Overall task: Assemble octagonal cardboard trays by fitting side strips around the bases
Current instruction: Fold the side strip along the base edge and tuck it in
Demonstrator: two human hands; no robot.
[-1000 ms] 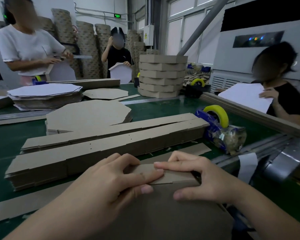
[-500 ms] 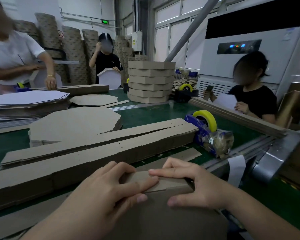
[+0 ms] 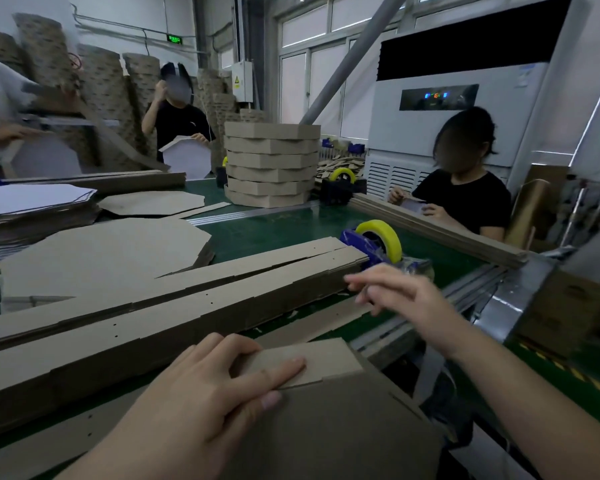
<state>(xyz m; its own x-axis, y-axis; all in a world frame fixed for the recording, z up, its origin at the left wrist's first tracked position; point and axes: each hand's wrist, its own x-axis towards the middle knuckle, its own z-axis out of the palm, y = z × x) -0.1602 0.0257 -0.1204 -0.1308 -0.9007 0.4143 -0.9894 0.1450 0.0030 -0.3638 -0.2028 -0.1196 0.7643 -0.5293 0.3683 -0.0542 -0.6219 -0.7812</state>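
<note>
Head view. At 6 o'clock, nearest the camera, lies the part-built tray (image 3: 326, 427), a brown cardboard base with a side strip (image 3: 312, 358) folded up along its far edge. Nothing lies in it. At 12 o'clock, far across the green table (image 3: 274, 233), stands a stack of finished octagonal trays (image 3: 272, 164), nested one on another. At 3 o'clock from the table's middle sits a blue tape dispenser (image 3: 352, 239) carrying a yellow tape roll (image 3: 381, 237). A second dispenser (image 3: 340, 190) stands just beside the finished stack.

From 9 o'clock across to the centre run two long bundles of flat side strips (image 3: 187, 306), side by side and touching. Behind them, toward 10 o'clock, a pile of flat brown bases (image 3: 101, 254) lies, and further back a pile of white-faced bases (image 3: 32, 199).

The left hand (image 3: 201, 393) comes in from 7 o'clock and rests on the tray's rim. Its forefinger lies straight along the folded strip, the thumb is flat on the panel below it, and the other fingers reach over the strip's far edge, pressing the strip down.

The right hand (image 3: 406, 292) is at 3 o'clock, raised off the tray, somewhat blurred. Its fingers are loose and apart, holding nothing, just in front of the near dispenser.
</note>
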